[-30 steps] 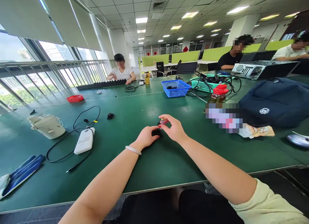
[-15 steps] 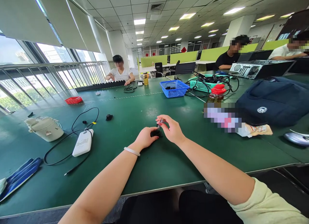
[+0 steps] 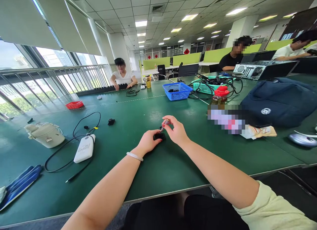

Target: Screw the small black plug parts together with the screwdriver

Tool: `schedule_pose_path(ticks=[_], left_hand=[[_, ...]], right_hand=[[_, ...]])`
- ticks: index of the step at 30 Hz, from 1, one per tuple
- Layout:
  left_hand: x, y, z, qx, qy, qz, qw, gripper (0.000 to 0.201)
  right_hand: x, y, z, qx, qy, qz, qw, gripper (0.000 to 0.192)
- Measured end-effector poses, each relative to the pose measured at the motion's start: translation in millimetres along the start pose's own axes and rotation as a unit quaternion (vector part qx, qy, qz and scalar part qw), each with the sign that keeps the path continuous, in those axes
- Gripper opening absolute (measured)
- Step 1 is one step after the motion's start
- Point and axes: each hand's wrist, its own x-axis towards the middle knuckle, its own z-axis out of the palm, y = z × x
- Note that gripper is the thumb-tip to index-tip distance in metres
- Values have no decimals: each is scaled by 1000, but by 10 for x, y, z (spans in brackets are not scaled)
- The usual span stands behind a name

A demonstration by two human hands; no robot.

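My left hand [image 3: 149, 140] is closed on a small black part [image 3: 159, 136], holding it down on the green table between thumb and fingers. Much of that part is hidden, so its exact kind is unclear. Over it, my right hand [image 3: 175, 131] pinches a small screwdriver [image 3: 165, 122] with a shiny, partly see-through handle. Its thin shaft points down and left to the black part; whether the tip touches is too small to tell.
On the left lie a white power bank [image 3: 85, 148] with a black cable, a cream bottle pouch [image 3: 46, 134] and blue gloves [image 3: 22, 183]. A blue basket [image 3: 177, 92], red-capped bottle [image 3: 220, 95] and navy bag [image 3: 277, 101] stand beyond. Co-workers sit across the table.
My right hand still pinches the screwdriver, its handle now turned a little and its fingers slightly shifted. My left hand keeps its hold. Across the table, a person's hand has moved along a black strip.
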Motion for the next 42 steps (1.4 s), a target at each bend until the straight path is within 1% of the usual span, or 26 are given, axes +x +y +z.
schedule_pose_path(ticks=[3,4,7,8,9,10,12,14,17,19,21,23,25,29,31,32,34,36,39,42], left_hand=[[0,-15,-1,11,15,-22,1000,44],[2,-27,-3,12,20,-29,999,45],[8,-63,-27,7,51,-42,998,46],[9,-70,-45,9,67,-47,997,45],[8,-74,-67,15,84,-53,995,44],[4,-73,-93,26,101,-65,992,44],[-7,-64,-147,64,127,-97,985,46],[-23,-52,-191,116,130,-131,976,48],[-45,-38,-211,174,92,-162,967,44],[-54,-25,-198,180,57,-179,966,41],[-57,-8,-177,173,34,-187,966,44],[-51,9,-158,165,25,-184,969,44],[-36,22,-141,157,30,-169,973,40],[7,35,-64,148,77,-109,980,41],[35,37,11,138,83,-80,984,48],[51,36,54,132,72,-69,986,53],[85,30,135,125,34,-55,990,63],[114,23,192,132,-1,-41,990,66],[129,17,215,154,-20,-13,988,59],[116,8,184,160,-9,16,987,45]], right_hand=[[28,24,-35,3,32,0,999,21],[40,33,-51,14,54,-3,998,22],[74,72,-104,29,147,0,989,21],[80,91,-117,17,167,9,986,19],[81,115,-127,-1,171,20,985,16],[78,142,-133,-22,162,34,986,13],[60,205,-132,-51,119,64,990,8],[35,259,-120,-68,80,88,991,7],[6,282,-100,-83,40,99,991,9],[-5,253,-89,-73,21,84,994,8],[-12,208,-79,-50,10,62,997,7],[-16,173,-69,-35,16,49,998,7],[-17,162,-58,-37,35,48,998,7],[-16,192,-42,-56,53,58,995,8],[-17,207,-35,-57,54,57,995,8],[-18,212,-32,-57,57,53,995,8],[-20,217,-26,-58,68,42,995,9],[-21,223,-22,-62,79,37,994,11],[-22,246,-25,-69,79,47,993,14],[-24,273,-36,-70,81,56,993,15]])
